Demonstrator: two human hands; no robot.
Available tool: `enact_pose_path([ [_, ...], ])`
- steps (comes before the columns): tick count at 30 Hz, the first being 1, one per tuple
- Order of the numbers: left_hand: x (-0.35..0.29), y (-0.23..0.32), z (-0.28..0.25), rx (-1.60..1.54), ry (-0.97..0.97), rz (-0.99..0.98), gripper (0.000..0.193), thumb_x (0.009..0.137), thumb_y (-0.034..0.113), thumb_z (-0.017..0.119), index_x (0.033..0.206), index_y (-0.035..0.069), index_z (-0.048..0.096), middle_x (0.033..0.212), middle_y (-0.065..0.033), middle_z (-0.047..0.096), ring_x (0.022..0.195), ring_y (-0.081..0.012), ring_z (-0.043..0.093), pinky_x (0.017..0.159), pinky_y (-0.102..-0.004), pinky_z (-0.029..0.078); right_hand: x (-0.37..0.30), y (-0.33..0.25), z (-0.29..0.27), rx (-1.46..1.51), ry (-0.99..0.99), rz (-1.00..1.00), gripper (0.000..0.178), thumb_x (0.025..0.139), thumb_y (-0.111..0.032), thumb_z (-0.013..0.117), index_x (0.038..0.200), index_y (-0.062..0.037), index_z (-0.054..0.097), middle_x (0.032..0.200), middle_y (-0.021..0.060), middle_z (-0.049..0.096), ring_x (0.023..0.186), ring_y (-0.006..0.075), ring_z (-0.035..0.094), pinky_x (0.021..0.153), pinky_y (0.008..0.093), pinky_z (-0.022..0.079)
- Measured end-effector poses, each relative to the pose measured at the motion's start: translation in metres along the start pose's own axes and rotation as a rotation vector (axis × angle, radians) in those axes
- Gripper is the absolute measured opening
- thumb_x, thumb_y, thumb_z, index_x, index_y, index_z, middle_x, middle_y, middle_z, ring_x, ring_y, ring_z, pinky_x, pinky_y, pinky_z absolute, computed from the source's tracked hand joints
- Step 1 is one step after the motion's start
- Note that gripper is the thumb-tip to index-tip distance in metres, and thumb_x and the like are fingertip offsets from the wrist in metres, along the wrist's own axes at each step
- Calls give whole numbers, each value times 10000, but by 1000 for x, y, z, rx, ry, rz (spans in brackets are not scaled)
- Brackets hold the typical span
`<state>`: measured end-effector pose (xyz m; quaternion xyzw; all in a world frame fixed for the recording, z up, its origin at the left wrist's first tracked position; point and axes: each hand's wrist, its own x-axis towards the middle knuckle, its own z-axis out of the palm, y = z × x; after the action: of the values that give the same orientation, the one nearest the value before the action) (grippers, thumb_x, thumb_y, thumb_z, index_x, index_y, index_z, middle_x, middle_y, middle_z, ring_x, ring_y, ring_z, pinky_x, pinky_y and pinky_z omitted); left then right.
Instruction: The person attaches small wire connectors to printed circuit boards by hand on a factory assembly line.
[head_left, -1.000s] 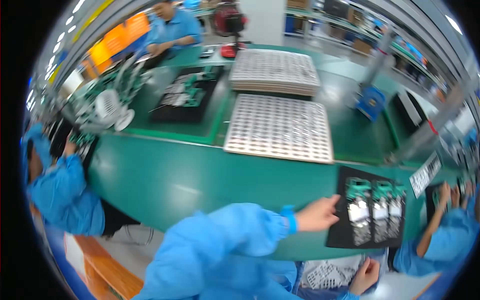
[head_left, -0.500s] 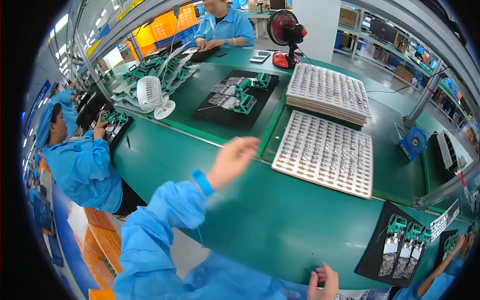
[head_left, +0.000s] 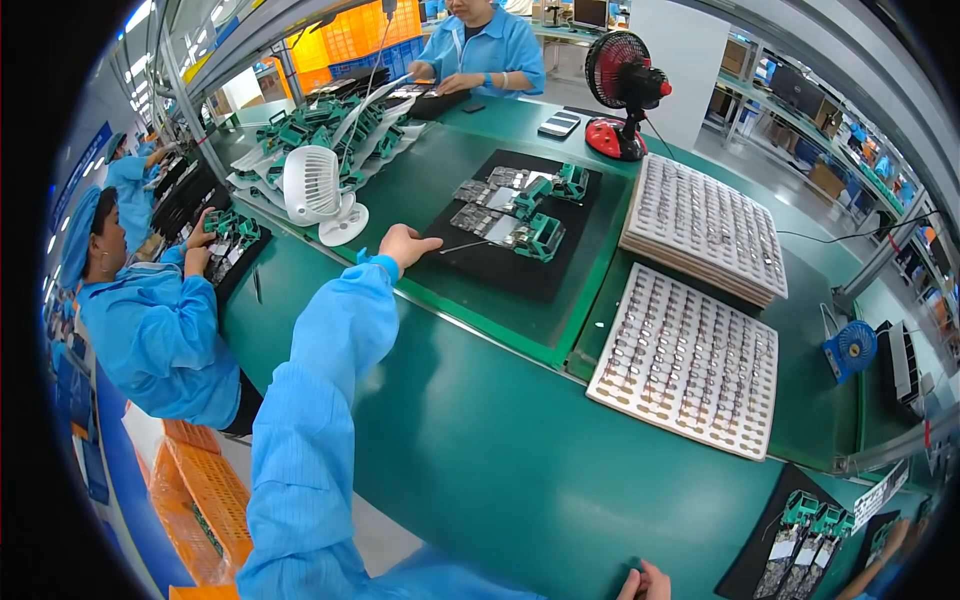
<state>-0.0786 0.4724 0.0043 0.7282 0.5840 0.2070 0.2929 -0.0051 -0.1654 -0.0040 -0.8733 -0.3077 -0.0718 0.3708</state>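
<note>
My left hand [head_left: 405, 248] reaches out to the black mat [head_left: 512, 278], thumb and fingers pinched at the near end of a thin metal stick-like tool [head_left: 466, 246]. Its exact kind is too small to tell. Beside the tool, on the mat, lie several circuit boards [head_left: 485, 220] with silvery parts, each joined to a green clamp-like fixture [head_left: 541, 238]. At the lower edge, my right hand [head_left: 648, 582] is partly cut off; thumb and curled fingers stand apart with nothing visible between them.
White trays with rows of small metal parts [head_left: 690, 365] lie to the right, some stacked [head_left: 705, 225]. A white fan [head_left: 318, 195] and piled green fixtures [head_left: 300, 130] stand left of the mat. Another mat with boards [head_left: 790, 540] lies lower right. Co-workers [head_left: 160, 310] sit nearby.
My left hand has moved left and forward, from above the table's near part to the tool's end on the mat. My right hand has dropped lower. The view has shifted.
</note>
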Motion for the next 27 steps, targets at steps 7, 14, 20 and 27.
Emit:
enact_pose_path([
  [7,-40,3,-6,-363,-270,-54,462,852,371,760,1012,-43,631,951,-88,641,885,-188,603,763,-312,475,10,-8,-5,-16,-21,-26,147,881,-58,696,1027,-52,694,727,100,588,570,255,535,534,354,457],
  [14,-186,-49,-63,-734,-345,-141,236,949,233,663,1116,77,602,1058,-19,640,909,-110,585,734,-284,477,20,-24,-2,177,-130,9,142,895,-61,685,1033,-35,705,780,92,650,635,202,601,582,305,485],
  [20,-342,-64,-95,-898,-566,-241,356,933,80,631,1277,22,561,1198,-64,662,1099,-141,616,916,-326,504,15,-64,30,873,-740,372,274,982,-115,588,1214,31,588,992,109,709,723,128,661,513,226,469],
  [27,-468,-65,-70,-716,-998,-507,328,937,180,685,1200,-9,636,1089,-76,700,983,-126,642,860,-265,511,19,-99,39,915,-1299,590,516,1003,-391,559,1182,92,584,926,159,720,638,174,669,494,266,474],
])
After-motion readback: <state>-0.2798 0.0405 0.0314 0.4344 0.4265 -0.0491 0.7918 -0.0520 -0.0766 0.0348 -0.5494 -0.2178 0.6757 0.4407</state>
